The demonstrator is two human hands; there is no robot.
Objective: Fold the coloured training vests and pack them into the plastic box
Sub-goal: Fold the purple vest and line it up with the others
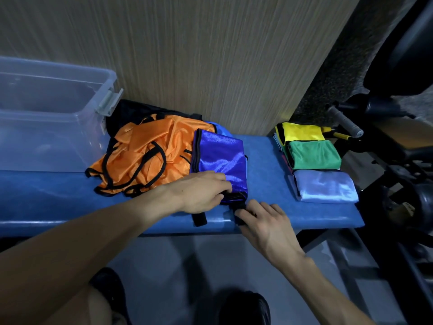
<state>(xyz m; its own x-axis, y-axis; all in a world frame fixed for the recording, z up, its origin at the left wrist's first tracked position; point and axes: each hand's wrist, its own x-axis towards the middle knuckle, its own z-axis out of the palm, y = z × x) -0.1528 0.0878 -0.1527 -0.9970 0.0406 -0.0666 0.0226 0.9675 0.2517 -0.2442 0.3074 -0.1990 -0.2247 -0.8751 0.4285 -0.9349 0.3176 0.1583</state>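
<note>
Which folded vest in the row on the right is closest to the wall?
The yellow vest. It lies at the wall end of the row; the green vest and pale blue vest come nearer the person.

- Dim indoor light with a cool blue cast; the lower edge and the right side fall into deep shadow
- Soft sheen on the blue vest (222,158) and pale blue vest (325,188)
- A pale glare streak runs along the near edge of the surface (70,221)
- Wide-angle bending curves the wall panel (187,55) and the plastic box (58,95)
- The edges of the view look soft and slightly blurred
</note>
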